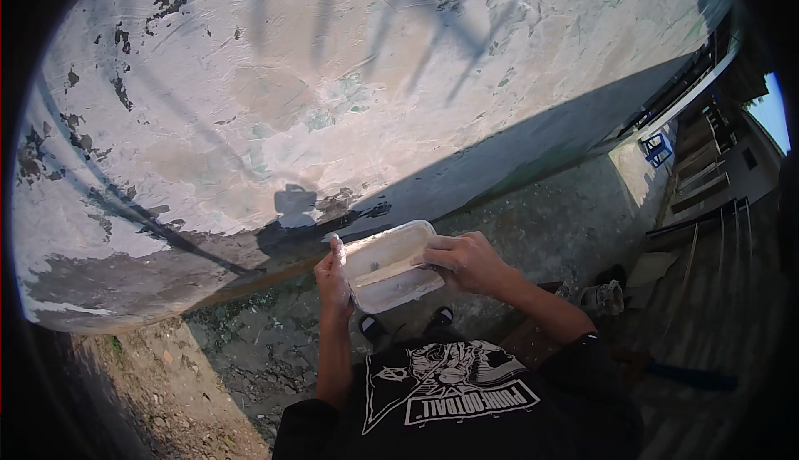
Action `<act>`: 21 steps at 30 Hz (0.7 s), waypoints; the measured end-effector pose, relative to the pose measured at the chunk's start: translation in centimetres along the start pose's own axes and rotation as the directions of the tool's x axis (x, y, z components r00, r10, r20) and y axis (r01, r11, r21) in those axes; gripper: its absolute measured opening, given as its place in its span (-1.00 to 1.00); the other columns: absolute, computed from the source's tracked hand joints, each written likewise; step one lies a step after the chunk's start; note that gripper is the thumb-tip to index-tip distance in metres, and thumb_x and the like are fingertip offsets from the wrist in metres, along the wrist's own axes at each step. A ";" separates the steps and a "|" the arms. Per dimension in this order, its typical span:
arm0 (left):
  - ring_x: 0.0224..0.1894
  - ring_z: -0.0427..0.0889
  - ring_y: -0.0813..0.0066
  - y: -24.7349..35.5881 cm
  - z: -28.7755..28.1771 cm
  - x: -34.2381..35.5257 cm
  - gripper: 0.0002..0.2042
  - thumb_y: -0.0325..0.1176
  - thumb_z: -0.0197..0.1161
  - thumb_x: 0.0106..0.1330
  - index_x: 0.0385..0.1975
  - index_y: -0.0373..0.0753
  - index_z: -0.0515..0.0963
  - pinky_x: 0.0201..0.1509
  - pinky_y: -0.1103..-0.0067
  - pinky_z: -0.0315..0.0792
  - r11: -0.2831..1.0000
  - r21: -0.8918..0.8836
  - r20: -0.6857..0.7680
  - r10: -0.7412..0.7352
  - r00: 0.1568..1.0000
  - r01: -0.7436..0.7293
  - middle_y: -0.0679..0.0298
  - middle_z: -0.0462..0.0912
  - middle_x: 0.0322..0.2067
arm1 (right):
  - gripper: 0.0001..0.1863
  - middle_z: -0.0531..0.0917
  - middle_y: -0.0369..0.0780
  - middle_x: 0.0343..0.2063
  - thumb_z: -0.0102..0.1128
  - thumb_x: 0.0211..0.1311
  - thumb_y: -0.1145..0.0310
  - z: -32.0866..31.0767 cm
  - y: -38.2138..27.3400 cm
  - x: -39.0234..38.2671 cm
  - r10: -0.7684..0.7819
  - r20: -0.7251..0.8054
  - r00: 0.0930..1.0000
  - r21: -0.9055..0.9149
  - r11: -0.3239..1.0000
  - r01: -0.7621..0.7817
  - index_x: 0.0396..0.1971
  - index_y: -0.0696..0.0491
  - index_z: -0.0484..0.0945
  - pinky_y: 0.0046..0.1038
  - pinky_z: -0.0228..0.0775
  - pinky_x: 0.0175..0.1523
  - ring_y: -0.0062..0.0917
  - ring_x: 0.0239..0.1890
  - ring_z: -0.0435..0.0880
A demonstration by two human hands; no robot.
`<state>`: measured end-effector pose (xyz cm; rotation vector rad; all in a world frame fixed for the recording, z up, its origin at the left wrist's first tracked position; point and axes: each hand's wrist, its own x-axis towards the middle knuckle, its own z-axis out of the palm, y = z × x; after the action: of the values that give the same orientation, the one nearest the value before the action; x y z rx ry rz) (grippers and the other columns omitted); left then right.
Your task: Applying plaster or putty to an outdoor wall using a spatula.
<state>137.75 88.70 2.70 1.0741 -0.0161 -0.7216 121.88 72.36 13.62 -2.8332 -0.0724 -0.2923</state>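
Observation:
My left hand (333, 281) grips the left end of a white, putty-smeared rectangular plastic tray (391, 292), thumb up along its side. My right hand (466, 264) is at the tray's right end, its fingers curled over a pale flat strip (379, 264) that lies across the inside; whether this is a scraper blade I cannot tell. Both hands are streaked with white.
A patchy, peeling plastered wall (308, 86) fills the upper view. Below are cracked concrete ground (258, 360) and my sandalled feet (441, 319). To the right stand a coated container (601, 298), a blue-handled object (691, 375) and, farther off, a blue plastic item (656, 150).

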 end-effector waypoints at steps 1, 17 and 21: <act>-0.53 0.48 0.73 -0.2 -0.3 0.1 -0.56 -0.08 0.03 0.44 -0.47 -0.36 0.60 -0.46 0.68 0.39 1.000 0.016 0.022 0.021 1.000 -0.022 0.34 0.60 -0.53 | -0.69 0.55 -0.31 -0.38 0.25 -0.13 0.42 0.0 -0.1 0.0 0.000 -0.111 0.994 0.025 1.000 0.003 -0.27 -0.06 0.51 -0.30 0.46 -0.43 -0.34 -0.44 0.65; -0.51 0.56 0.62 -1.2 -2.2 0.1 -0.55 -0.02 0.02 0.43 -0.42 -0.34 0.58 -0.41 0.62 0.50 0.996 0.087 0.032 -0.012 0.999 0.010 0.31 0.61 -0.49 | -0.66 0.57 -0.32 -0.35 0.30 -0.18 0.46 1.7 -2.5 -1.3 0.064 0.123 0.990 -0.038 0.997 -0.060 -0.28 -0.07 0.56 -0.32 0.47 -0.43 -0.37 -0.45 0.65; -0.50 0.57 0.60 -1.1 -1.9 -1.1 -0.55 -0.02 0.02 0.43 -0.40 -0.35 0.58 -0.39 0.61 0.51 0.999 0.014 0.062 -0.045 0.997 0.044 0.29 0.62 -0.48 | -0.71 0.56 -0.32 -0.39 0.28 -0.16 0.44 1.3 -2.1 -0.3 0.077 -0.012 0.997 -0.036 0.996 -0.077 -0.33 -0.05 0.53 -0.30 0.46 -0.46 -0.35 -0.46 0.65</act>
<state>137.02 90.52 1.21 1.0664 -0.0504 -0.7960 121.67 74.76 12.90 -2.8619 0.0447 -0.2942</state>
